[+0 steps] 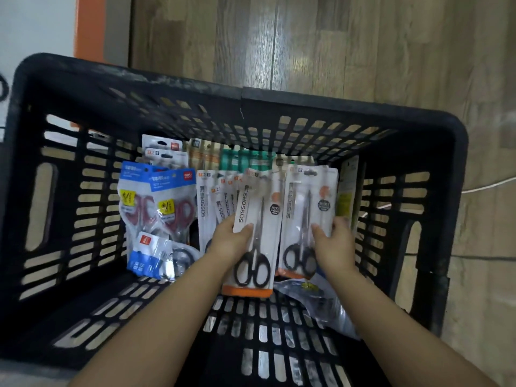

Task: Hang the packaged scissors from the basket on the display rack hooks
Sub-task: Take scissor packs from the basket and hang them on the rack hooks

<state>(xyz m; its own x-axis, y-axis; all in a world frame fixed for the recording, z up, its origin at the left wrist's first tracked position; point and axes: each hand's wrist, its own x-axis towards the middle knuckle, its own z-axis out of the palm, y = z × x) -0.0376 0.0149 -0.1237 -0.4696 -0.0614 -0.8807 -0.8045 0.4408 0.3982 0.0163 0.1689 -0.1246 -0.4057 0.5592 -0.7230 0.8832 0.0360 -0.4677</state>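
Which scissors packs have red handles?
The two blue-topped packs at the basket's left; the white packs in both hands hold black-handled scissors.

"SCISSORS" runs along the white scissors packs (258, 219); "deli" marks the blue-topped packs (170, 191).

Rear packs (245, 160) blurred – hidden behind front cards, small print (324, 205) unreadable

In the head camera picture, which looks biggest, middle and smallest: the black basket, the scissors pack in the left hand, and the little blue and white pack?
1. Black basket, by far.
2. Scissors pack held in the left hand; it is raised nearer the camera, which inflates it.
3. Blue and white pack.
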